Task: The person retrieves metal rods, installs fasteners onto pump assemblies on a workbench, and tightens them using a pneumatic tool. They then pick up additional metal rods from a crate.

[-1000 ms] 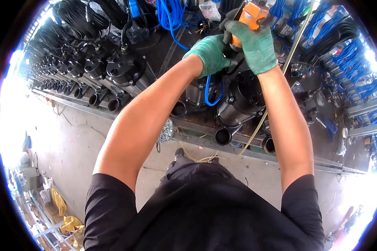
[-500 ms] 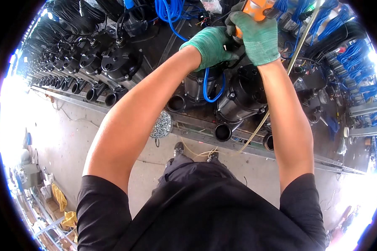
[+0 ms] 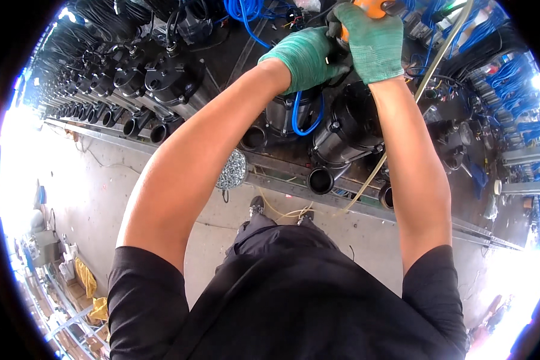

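Both hands wear green knit gloves with dark fingertips. At the top, my right hand (image 3: 375,48) is closed around an orange power tool (image 3: 371,8), whose far end runs out of view. My left hand (image 3: 306,59) lies just to its left, over the top of a black-and-grey motor pump (image 3: 287,111). Its fingers curl inward against the right hand, and what they grip is hidden. A blue cable (image 3: 296,114) loops down in front of that pump. Beside it to the right, under my right wrist, leans another black pump (image 3: 353,114) with a round outlet (image 3: 321,180).
A long row of similar pumps (image 3: 168,81) with black cable coils fills the bench's left side. A pale hose (image 3: 426,78) crosses by my right forearm. Below the bench edge sits a round container of small metal parts (image 3: 232,170). Blue cable bundles (image 3: 507,90) stand at right.
The orange tool and my right hand have shifted slightly up and to the right, with less of the tool in view. My left hand has stayed nearly in place.
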A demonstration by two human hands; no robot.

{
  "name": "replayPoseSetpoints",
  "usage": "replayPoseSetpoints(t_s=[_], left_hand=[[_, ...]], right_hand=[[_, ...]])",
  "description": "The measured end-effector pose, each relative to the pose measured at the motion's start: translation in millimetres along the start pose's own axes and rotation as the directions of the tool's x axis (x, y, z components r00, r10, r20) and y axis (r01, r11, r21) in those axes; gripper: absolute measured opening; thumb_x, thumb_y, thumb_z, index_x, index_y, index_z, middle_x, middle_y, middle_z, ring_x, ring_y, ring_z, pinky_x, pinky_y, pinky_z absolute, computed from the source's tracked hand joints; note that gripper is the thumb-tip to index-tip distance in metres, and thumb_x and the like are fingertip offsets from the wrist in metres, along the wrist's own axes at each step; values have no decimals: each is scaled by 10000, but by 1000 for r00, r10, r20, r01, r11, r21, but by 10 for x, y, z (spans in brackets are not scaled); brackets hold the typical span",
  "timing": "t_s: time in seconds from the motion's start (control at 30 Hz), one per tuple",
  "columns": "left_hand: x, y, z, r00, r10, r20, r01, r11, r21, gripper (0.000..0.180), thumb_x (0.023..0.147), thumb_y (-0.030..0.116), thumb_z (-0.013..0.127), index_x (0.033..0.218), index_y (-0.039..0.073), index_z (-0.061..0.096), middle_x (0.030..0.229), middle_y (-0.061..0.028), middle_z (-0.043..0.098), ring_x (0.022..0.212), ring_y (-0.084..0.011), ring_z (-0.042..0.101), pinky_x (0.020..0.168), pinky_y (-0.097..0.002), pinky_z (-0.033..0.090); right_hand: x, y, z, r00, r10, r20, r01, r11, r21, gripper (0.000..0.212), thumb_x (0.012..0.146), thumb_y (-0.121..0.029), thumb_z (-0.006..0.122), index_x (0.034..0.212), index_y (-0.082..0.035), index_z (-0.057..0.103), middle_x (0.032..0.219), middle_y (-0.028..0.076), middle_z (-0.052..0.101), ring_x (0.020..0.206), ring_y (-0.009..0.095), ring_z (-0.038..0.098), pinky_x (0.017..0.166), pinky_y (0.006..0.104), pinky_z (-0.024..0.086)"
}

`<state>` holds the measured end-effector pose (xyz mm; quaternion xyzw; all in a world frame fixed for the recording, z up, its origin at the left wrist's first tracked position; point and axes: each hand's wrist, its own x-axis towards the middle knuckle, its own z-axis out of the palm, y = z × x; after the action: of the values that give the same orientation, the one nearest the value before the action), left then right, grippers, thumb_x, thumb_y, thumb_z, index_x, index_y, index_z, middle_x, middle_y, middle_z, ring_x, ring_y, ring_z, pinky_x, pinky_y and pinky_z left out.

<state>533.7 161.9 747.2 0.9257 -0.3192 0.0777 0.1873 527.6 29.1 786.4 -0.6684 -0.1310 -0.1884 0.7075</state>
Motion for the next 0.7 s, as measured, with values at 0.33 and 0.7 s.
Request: replayPoseSetpoints(t_s=[0.33,0.7], left_hand=[[-138,-137,-156,990,94,107,-86,993,-82,372,943,420,659,1137,111,730,1101,-144,724,1007,-333,683,945,-427,535],[-26,-553,-48,750,660,50,-660,740,128,398,921,268,675,1273,106,589,1163,-140,675,1080,-316,621,1010,-381,456]], right_hand=[[-85,-28,89,993,102,-55,-94,987,130,42,887,-55,666,897,-18,650,654,55,642,489,128,593,435,244,414],[-141,-66,245,1000,-25,12,25,999,34,52,828,-39,694,852,-20,651,675,21,626,536,129,598,490,294,446]])
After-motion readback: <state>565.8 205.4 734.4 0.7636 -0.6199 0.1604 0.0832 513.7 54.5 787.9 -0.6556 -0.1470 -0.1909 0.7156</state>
